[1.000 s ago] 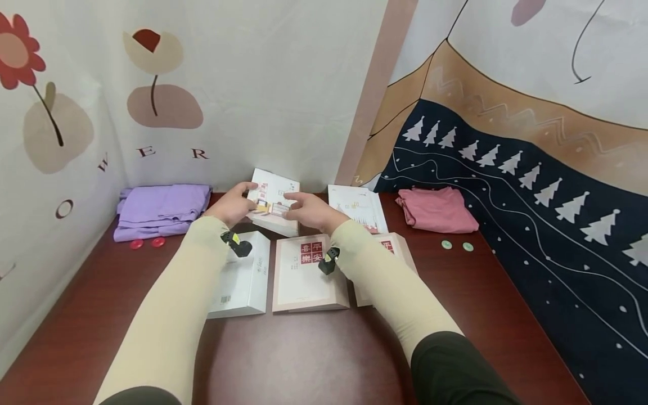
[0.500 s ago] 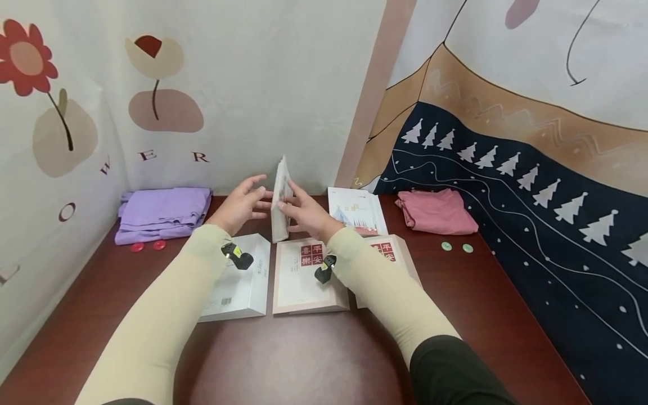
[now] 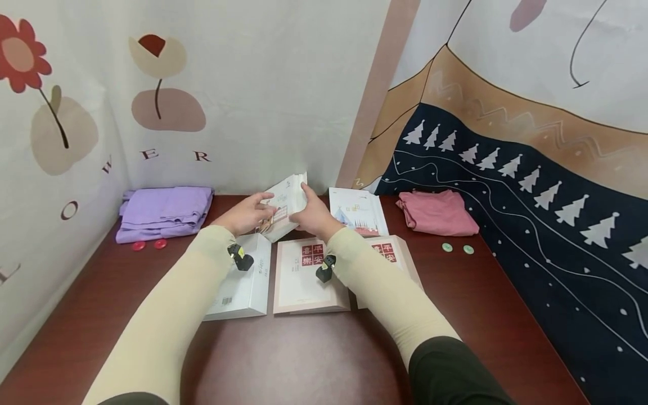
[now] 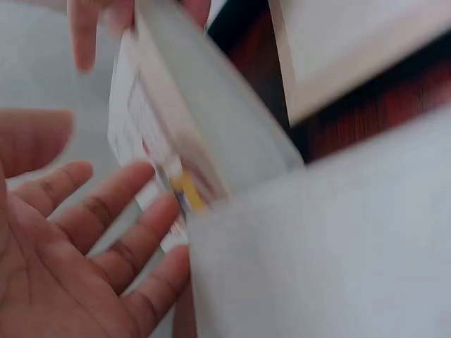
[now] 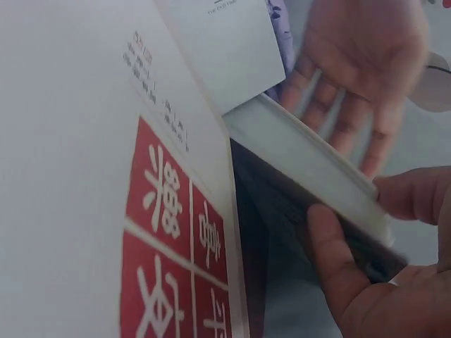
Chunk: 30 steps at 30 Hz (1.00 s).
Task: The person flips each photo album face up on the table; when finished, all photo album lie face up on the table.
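Note:
A thick white book [image 3: 289, 197] with a drawing on its cover is tilted up behind the front row. My right hand [image 3: 316, 214] pinches its right edge. In the right wrist view, thumb and finger grip the book [image 5: 317, 155] from both faces at one end of its page block. My left hand [image 3: 247, 214] has its fingers spread along the cover's left side; in the left wrist view the left hand [image 4: 91, 246] shows its palm, with fairly straight fingertips at the cover. Just in front lie a white book with a barcode [image 3: 248, 281] and a book with red characters [image 3: 306, 284].
Another red-character book [image 3: 400, 256] lies partly under the right forearm, with a white tent-picture book [image 3: 356, 208] behind it. Folded purple cloth [image 3: 164, 211] and red discs [image 3: 160, 243] are left; folded pink cloth [image 3: 437, 212] and green discs [image 3: 447, 247] right. Fabric walls border the table.
The book has gone from lying back in both hands, through standing edge-on, to leaning with its page edge toward the right. The left hand left its edge and came back to the cover.

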Motion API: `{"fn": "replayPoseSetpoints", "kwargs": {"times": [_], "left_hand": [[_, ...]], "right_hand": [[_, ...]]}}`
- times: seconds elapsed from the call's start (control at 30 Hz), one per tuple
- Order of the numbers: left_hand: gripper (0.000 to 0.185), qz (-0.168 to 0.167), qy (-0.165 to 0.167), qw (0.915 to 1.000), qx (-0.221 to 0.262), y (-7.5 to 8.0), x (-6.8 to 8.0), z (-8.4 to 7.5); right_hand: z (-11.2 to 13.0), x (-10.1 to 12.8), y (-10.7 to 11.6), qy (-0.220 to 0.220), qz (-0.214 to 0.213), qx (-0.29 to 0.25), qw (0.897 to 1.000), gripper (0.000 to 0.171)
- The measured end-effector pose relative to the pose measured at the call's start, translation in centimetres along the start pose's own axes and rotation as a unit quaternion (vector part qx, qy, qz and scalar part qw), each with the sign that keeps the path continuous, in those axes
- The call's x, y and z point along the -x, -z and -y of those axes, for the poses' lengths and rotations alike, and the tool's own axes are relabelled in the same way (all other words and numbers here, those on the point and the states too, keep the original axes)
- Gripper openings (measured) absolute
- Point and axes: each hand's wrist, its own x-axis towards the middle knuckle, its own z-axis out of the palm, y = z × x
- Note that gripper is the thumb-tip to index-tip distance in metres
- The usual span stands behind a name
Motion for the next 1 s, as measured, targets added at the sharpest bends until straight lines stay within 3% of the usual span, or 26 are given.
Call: {"fn": "replayPoseSetpoints", "kwargs": {"times": [0.1,0.23,0.67,1.0], "left_hand": [[0.063,-0.005,0.016,0.9971,-0.075,0.7,-0.1,1.0],[0.065,-0.002,0.039,0.9917,-0.123,1.2,-0.2,1.9],[0.066,-0.018,0.038,0.9964,-0.073,1.6,0.5,2.1],[0.068,-0.038,0.041,0.9977,-0.038,2.4,3.2,1.7]], "right_hand": [[-0.2,0.0,0.1,-0.005,-0.036,0.063,0.997,0.099],[-0.5,-0.1,0.2,-0.016,-0.063,0.125,0.990,0.093],[-1.9,-1.3,0.8,-0.085,0.014,0.068,0.994,0.088],[-1.1,-0.7,1.0,-0.058,0.007,0.057,0.997,0.086]]}}
